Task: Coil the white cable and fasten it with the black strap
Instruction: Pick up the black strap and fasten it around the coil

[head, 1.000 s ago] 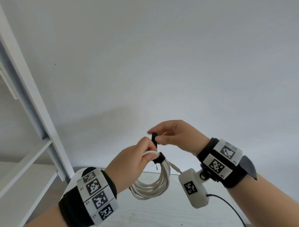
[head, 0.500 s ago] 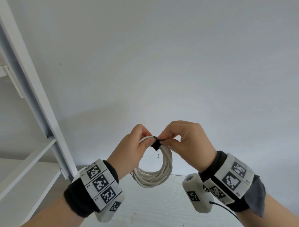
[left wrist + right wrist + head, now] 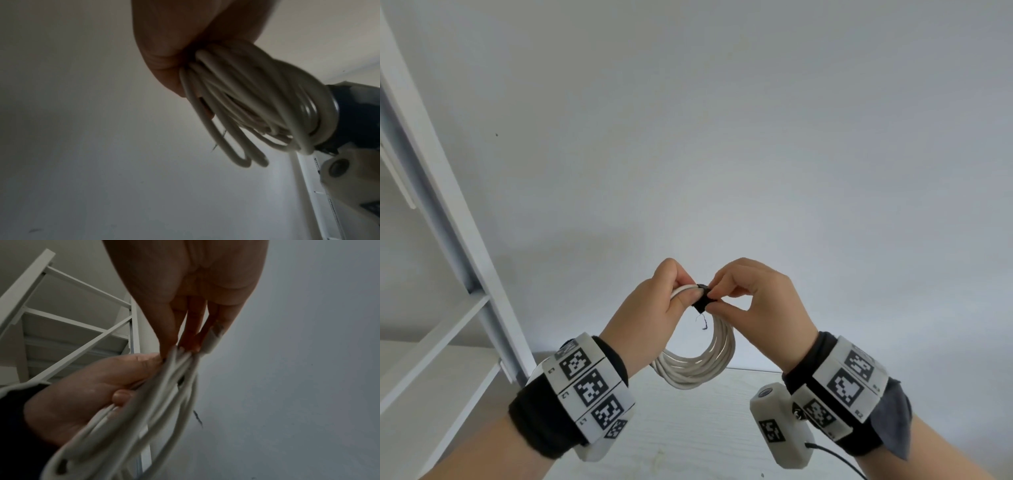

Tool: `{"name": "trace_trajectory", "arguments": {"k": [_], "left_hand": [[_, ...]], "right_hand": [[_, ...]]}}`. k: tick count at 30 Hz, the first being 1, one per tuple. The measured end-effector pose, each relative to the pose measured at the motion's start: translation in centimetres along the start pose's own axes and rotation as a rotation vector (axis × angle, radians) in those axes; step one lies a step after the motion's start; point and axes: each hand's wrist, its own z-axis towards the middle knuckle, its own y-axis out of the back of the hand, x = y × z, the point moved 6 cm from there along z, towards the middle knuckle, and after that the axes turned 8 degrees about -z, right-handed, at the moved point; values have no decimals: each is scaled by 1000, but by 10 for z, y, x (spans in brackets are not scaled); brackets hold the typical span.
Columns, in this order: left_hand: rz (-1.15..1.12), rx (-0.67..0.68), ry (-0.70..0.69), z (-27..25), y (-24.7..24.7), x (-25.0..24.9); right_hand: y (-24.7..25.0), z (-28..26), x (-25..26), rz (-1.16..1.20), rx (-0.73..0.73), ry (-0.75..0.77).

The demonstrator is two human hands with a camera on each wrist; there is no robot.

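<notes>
The white cable hangs as a coil of several loops in the air above the table, held at its top. The black strap is wrapped round the top of the coil, a loose thread dangling below it. My left hand grips the coil just left of the strap. My right hand pinches the strap between thumb and fingertips from the right. In the left wrist view the cable fans out under the palm. In the right wrist view the cable runs between both hands; the strap itself is hidden there.
A white shelf frame stands at the left, with its shelves low down. A pale wooden table top lies below the hands. A plain wall fills the background. A black lead trails from the right wrist camera.
The free end of the strap, held upright by my right hand a second ago, has been folded down onto the coil. Both hands have risen and drawn together.
</notes>
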Motion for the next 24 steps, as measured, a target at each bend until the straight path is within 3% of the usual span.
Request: {"name": "trace_trajectory", "arguments": {"k": [5, 9, 13, 19, 24], "left_hand": [[99, 1, -93, 1, 5, -11], [105, -15, -106, 1, 5, -6], [27, -22, -44, 4, -8, 9], [-44, 74, 173, 10, -34, 49], [100, 210, 133, 8, -52, 80]], "right_hand": [[-4, 5, -2, 43, 83, -125], [-11, 4, 5, -118, 107, -58], [-17, 3, -5, -199, 87, -76], [-45, 0, -49, -220, 193, -176], [-69, -11, -91, -271, 249, -245]]}}
